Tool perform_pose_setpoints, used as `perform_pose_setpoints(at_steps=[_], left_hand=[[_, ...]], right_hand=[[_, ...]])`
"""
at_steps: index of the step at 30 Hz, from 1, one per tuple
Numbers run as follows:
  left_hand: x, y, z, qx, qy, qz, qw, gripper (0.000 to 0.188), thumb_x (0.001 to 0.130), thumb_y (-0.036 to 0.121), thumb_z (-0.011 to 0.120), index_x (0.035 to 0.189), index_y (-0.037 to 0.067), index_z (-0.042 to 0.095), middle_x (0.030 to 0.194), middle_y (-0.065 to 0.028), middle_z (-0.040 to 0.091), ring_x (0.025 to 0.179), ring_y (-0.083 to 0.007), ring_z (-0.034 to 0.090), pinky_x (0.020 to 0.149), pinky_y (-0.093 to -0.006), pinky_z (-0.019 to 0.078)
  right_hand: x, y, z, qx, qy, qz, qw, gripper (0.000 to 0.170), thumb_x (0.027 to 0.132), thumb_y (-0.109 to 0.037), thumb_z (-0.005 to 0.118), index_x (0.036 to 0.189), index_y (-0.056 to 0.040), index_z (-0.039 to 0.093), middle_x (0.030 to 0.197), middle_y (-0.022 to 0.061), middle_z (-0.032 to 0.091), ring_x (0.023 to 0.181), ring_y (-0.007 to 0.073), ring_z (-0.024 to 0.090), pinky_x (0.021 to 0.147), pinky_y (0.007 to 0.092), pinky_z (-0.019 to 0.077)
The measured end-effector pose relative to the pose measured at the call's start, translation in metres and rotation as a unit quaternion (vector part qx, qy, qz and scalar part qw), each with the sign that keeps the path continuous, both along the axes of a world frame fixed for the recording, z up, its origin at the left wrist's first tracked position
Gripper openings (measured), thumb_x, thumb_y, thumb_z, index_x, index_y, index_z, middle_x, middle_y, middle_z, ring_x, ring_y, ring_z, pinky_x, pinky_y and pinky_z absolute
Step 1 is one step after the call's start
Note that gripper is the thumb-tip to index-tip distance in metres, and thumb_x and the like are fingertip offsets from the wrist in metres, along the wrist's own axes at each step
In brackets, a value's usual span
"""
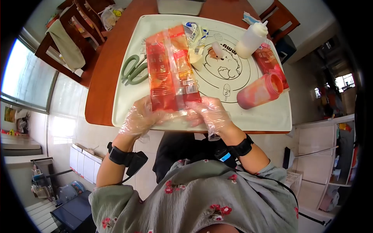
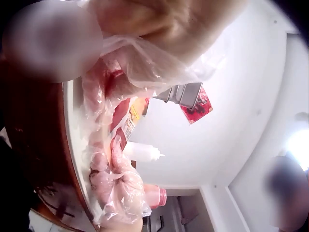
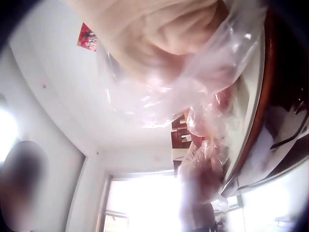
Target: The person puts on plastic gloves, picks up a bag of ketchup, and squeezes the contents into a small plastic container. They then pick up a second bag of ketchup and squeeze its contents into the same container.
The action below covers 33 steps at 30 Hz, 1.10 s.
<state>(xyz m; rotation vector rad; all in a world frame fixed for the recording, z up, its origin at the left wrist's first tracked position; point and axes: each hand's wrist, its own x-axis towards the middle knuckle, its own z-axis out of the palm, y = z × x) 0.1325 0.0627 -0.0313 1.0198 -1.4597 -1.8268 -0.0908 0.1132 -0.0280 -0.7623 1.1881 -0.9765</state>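
The surface (image 1: pixel 101 91) bears a mat (image 1: pixel 252 120), with a container (image 1: pixel 180 7) behind it. Over the mat's left half is the packet (image 1: pixel 165 73), scissors (image 1: pixel 135 71) just left, a wrapper (image 1: pixel 198 39) just right. Farther right stands the bottle (image 1: pixel 250 40), the jar (image 1: pixel 256 93) before it, a pouch (image 1: pixel 266 58) behind the jar.

Saw a reddish-brown wooden tabletop (image 1: pixel 99 105), with wooden chairs (image 1: pixel 288 18) at both sides. Noticed also pale, shiny floor tiles (image 1: pixel 64 112), a white wall (image 2: pixel 169 130) bearing one red picture (image 2: pixel 197 107), and pale shelves (image 1: pixel 311 139) at right. Found strong light in the window (image 1: pixel 25 73) at left.
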Motion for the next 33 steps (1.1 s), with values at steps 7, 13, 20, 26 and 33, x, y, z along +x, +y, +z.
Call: perform_pose_setpoints(at_steps=[7, 13, 20, 26, 33], left_hand=[[-0.001, 0.006, -0.005, -0.026, -0.026, 0.013, 0.999, 0.038, 0.088, 0.004, 0.056, 0.124, -0.006, 0.046, 0.097, -0.0067, 0.062, 0.075, -0.0076, 0.061, 0.065, -0.017, 0.052], [0.004, 0.005, -0.001, -0.023, -0.055, -0.002, 0.998, 0.042, 0.088, 0.007, 0.058, 0.126, -0.006, 0.044, 0.091, -0.0057, 0.062, 0.066, -0.0046, 0.056, 0.061, -0.0163, 0.0507], [0.01, 0.008, 0.002, -0.177, -0.272, 0.052, 0.944, 0.036, 0.083, 0.004, 0.064, 0.115, -0.002, 0.05, 0.08, -0.0085, 0.06, 0.055, -0.0164, 0.055, 0.05, -0.0282, 0.0457], [-0.006, 0.054, 0.002, -0.562, -0.325, 0.059, 0.758, 0.039, 0.076, 0.005, 0.064, 0.113, 0.003, 0.055, 0.108, -0.0165, 0.056, 0.103, -0.0354, 0.053, 0.089, -0.0465, 0.0412], [-0.025, 0.06, -0.015, -0.538, -0.273, -0.039, 0.796, 0.061, 0.069, 0.014, 0.075, 0.124, -0.002, 0.051, 0.126, -0.0167, 0.051, 0.118, -0.0353, 0.048, 0.099, -0.0453, 0.0391]], right_hand=[[-0.011, 0.0, -0.01, 0.01, 0.003, -0.018, 1.0, 0.021, 0.092, -0.01, 0.054, 0.104, 0.007, 0.056, 0.088, 0.0139, 0.065, 0.075, 0.0195, 0.067, 0.059, 0.0277, 0.0561], [-0.011, 0.003, -0.015, -0.024, 0.012, -0.073, 0.997, 0.024, 0.088, -0.003, 0.055, 0.109, 0.0097, 0.054, 0.087, 0.0135, 0.064, 0.073, 0.0173, 0.066, 0.063, 0.0274, 0.0564], [-0.016, 0.008, -0.016, -0.129, 0.212, -0.017, 0.969, 0.031, 0.087, -0.007, 0.061, 0.115, 0.0039, 0.05, 0.076, 0.0082, 0.064, 0.061, 0.0115, 0.06, 0.056, 0.0255, 0.0493], [-0.011, 0.017, 0.009, -0.193, 0.602, 0.074, 0.771, 0.055, 0.076, -0.023, 0.073, 0.119, -0.0006, 0.048, 0.083, 0.0125, 0.062, 0.067, 0.0261, 0.06, 0.062, 0.0376, 0.0478], [-0.007, -0.009, 0.011, -0.31, 0.612, 0.107, 0.72, 0.079, 0.067, -0.035, 0.078, 0.133, -0.0144, 0.04, 0.121, 0.0138, 0.046, 0.112, 0.0333, 0.044, 0.092, 0.0449, 0.0361]])
